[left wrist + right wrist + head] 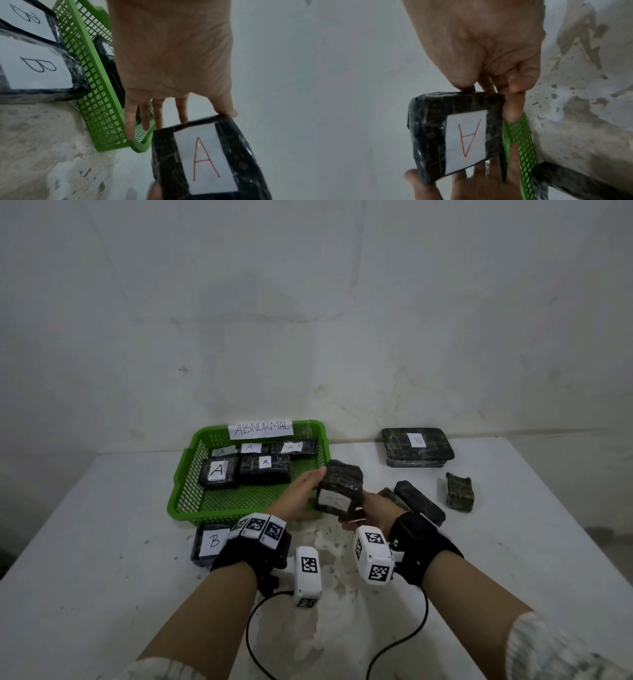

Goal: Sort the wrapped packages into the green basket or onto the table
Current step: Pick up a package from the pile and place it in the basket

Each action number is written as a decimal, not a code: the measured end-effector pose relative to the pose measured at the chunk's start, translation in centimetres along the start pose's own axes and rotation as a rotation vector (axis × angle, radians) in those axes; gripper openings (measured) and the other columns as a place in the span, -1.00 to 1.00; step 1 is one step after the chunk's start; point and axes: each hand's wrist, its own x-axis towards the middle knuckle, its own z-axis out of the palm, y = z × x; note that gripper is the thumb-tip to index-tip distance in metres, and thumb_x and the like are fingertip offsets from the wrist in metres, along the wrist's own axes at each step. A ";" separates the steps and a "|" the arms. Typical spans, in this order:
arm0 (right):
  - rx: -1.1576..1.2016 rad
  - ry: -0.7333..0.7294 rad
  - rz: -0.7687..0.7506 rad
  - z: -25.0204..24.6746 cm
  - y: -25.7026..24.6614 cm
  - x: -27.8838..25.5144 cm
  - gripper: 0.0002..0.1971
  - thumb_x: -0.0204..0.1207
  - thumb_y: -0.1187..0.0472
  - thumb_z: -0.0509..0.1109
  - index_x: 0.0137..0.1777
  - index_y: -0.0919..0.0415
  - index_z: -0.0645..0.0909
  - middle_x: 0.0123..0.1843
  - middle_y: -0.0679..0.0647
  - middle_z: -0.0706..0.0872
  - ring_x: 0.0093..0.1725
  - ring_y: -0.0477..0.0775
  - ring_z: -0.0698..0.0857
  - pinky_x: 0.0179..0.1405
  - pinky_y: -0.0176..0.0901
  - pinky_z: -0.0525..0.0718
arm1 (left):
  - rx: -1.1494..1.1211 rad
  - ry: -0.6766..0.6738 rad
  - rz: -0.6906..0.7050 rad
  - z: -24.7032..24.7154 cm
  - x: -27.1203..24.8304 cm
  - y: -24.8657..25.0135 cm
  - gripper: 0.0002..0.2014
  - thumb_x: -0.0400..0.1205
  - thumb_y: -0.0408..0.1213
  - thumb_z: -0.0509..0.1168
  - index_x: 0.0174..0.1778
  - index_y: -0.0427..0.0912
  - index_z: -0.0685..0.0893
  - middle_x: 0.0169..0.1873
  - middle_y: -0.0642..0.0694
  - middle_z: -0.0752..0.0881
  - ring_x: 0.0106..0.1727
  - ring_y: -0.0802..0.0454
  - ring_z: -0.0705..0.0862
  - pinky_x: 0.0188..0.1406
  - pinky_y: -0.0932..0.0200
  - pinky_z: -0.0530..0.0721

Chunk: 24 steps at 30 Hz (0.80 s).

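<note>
1. Head view: both hands hold a dark wrapped package (339,486) in the air beside the green basket (191,470), probably to read its label. The left hand (301,494) lies flat against it; the right hand (371,510) grips from below.
2. Left wrist view: straight fingers (226,105) touch the package's edge; its white label shows a red A.
3. Right wrist view: fingers (513,106) curl round the glossy black wrap.

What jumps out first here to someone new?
The dark wrapped package with a red A label, held up between both hands just right of the green basket: the right hand has its grip on it, the left hand touches it with straight fingers. Next, the basket's ABNORMAL sign above five A-labelled packages inside, while B-labelled packages lie on the table outside it.
</note>
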 end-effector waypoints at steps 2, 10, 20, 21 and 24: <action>-0.028 0.028 -0.036 0.3 0.0 0.0 -0.70 0.76 0.13 0.11 0.14 0.34 0.59 -0.11 0.22 0.61 -0.22 0.17 0.63 -0.49 -0.18 0.71 | -0.096 0.012 -0.022 0.1 0.2 -0.1 -0.65 0.69 -0.02 0.12 0.31 -0.12 0.45 0.28 -0.23 0.56 0.29 -0.30 0.58 0.19 -0.32 0.63; 0.073 -0.093 -0.092 0.8 -0.5 0.1 -0.63 0.61 -0.13 0.28 0.19 0.13 0.62 0.08 0.19 0.64 0.02 0.17 0.64 -0.04 -0.03 0.66 | -0.149 0.094 0.004 -0.4 0.6 -0.4 -0.89 0.69 -0.24 0.17 0.11 -0.06 0.51 0.26 -0.28 0.54 0.27 -0.35 0.58 0.19 -0.39 0.60; 0.095 -0.079 -0.146 0.8 0.2 0.7 -0.58 0.51 0.21 0.45 0.31 0.19 0.41 0.15 0.24 0.60 0.00 0.17 0.64 -0.15 -0.01 0.63 | -0.095 0.114 0.007 0.2 0.5 -0.1 -0.71 0.67 -0.26 0.22 0.28 -0.18 0.39 0.15 -0.31 0.59 0.04 -0.23 0.65 0.05 -0.21 0.65; 0.095 -0.078 -0.149 0.8 0.2 0.7 -0.57 0.51 0.26 0.44 0.33 0.18 0.40 0.15 0.24 0.60 0.00 0.16 0.64 -0.13 0.00 0.61 | -0.094 0.112 0.006 0.3 0.5 -0.1 -0.68 0.67 -0.25 0.23 0.31 -0.19 0.38 0.15 -0.30 0.59 0.02 -0.21 0.66 0.05 -0.20 0.66; 0.075 -0.040 -0.168 0.7 0.0 0.7 -0.58 0.53 0.29 0.40 0.33 0.19 0.37 0.04 0.19 0.64 -0.07 0.15 0.64 -0.12 0.00 0.60 | -0.087 0.091 -0.002 0.5 0.3 -0.1 -0.62 0.66 -0.24 0.24 0.39 -0.18 0.38 0.18 -0.30 0.60 0.06 -0.21 0.65 0.13 -0.19 0.64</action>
